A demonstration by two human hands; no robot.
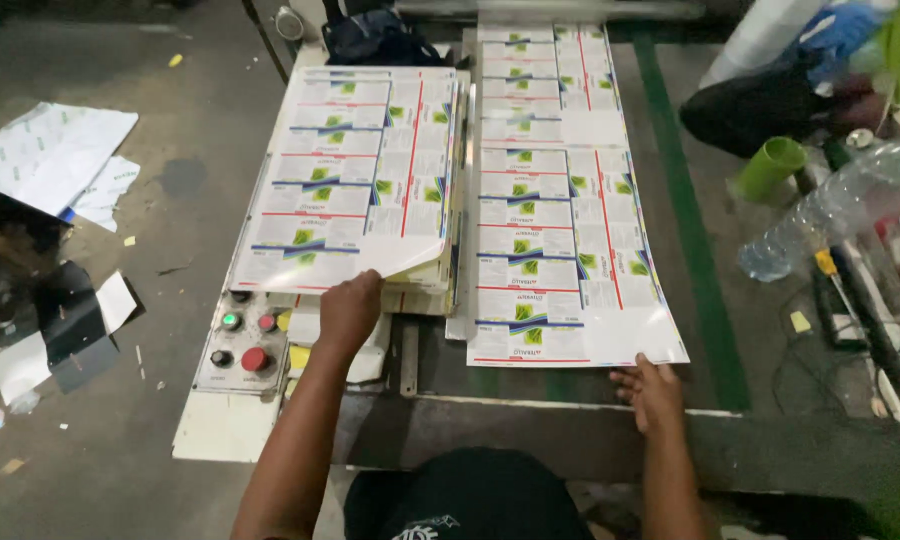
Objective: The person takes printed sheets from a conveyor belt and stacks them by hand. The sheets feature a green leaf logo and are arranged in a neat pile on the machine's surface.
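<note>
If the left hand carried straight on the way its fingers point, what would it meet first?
The left hand points away from the person, fingers already at the near edge of the stack of printed sheets, lifting the top sheet's corner. Going on, it would likely slide under that sheet, over the stack; depth is unclear.

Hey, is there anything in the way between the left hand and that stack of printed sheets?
Nothing visible. The left hand is already on the near edge of the stack of printed sheets, lifting the top sheet's corner. The right hand touches the near edge of the single printed sheet lying beside the stack.
</note>
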